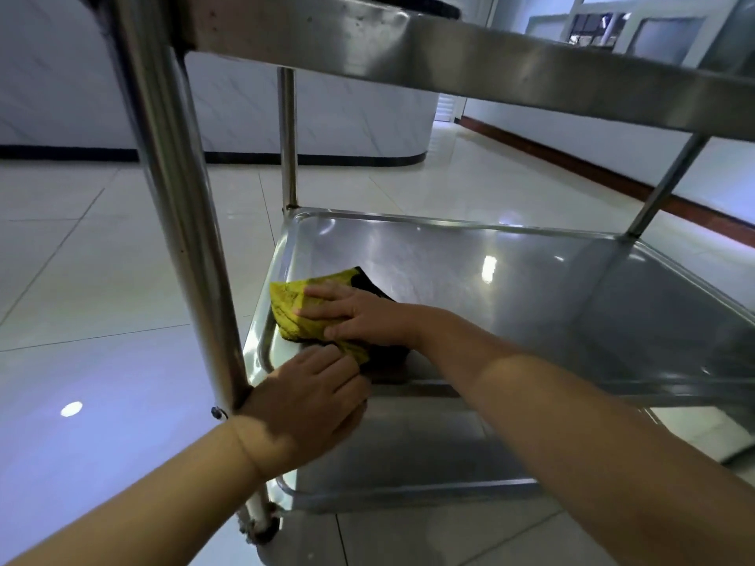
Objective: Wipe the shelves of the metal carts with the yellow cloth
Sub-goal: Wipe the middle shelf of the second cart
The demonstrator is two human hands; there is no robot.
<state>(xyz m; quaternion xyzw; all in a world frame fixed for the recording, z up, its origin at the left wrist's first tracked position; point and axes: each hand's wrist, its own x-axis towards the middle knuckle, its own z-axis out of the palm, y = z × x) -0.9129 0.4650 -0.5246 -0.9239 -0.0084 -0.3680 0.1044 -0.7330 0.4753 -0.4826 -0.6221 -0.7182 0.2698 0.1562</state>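
Nearest to me, the person's left hand point(310, 396) lay on the front rim of the cart's lower shelf point(510, 288), beside the thick front-left post point(175, 206); its fingertips reached to the near corner of the yellow cloth point(300, 310) and seemed to pinch it, though I could not tell for certain how firm that grip was. Just beyond, the right hand point(359, 316) was pressed flat on top of the cloth, fingers straight and spread a little, pointing left, with nothing clamped in them. The cloth lay bunched in the front-left corner of that steel shelf, close against the raised left rim, and a dark underside showed at its back edge and under the wrist. The rest of the shelf shone bare, throwing back spots of light. Above the hands ran the edge of the upper shelf point(531, 63), carried on slimmer posts at the far corners. Beyond the cart spread a pale glossy tiled floor point(102, 247), and past that stood a white rounded counter point(327, 112) with a black base strip.
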